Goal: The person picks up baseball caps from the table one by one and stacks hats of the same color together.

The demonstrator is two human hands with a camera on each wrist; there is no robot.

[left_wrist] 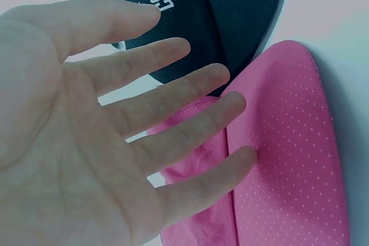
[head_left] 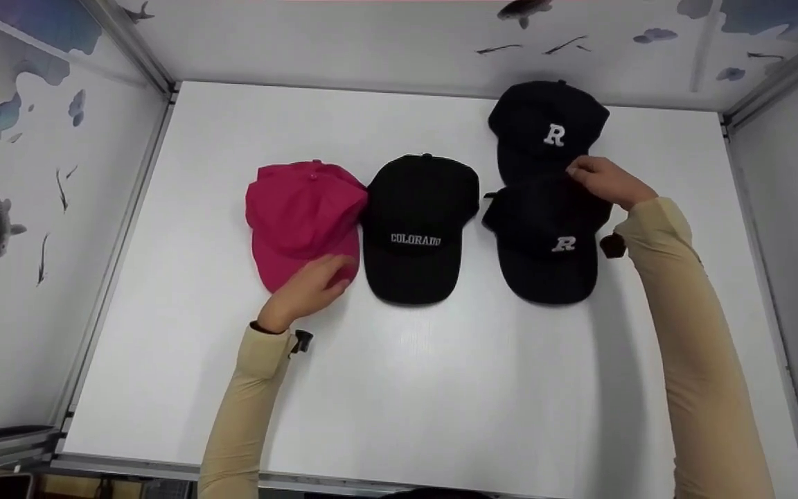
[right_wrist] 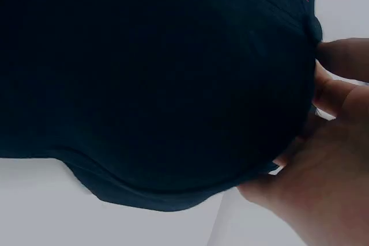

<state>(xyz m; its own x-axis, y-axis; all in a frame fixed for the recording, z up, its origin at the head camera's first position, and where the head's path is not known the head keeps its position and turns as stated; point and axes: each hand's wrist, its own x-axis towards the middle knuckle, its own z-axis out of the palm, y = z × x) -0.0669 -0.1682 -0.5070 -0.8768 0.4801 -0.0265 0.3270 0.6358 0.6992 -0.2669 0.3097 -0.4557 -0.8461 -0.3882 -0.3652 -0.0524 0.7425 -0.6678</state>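
Over the brim of a pink cap point(head_left: 305, 208) is my left hand point(head_left: 312, 287), its fingers spread and holding nothing. In the left wrist view the fingers of that hand point(left_wrist: 115, 119) lie in front of the dotted pink brim point(left_wrist: 288, 142); whether they touch it I cannot tell. My right hand point(head_left: 610, 181) pinches the crown's back edge of a dark cap with a white R point(head_left: 544, 270). Seen from the right wrist, the thumb and fingers of this hand point(right_wrist: 323, 148) grip the rim of the dark cap point(right_wrist: 161, 84).
A black COLORADO cap point(head_left: 420, 201) lies against the pink one. Behind the gripped cap, another dark R cap point(head_left: 548, 111) lies at the back edge, its brim partly covered. The white table point(head_left: 399, 395) has panels on its left, back and right sides.
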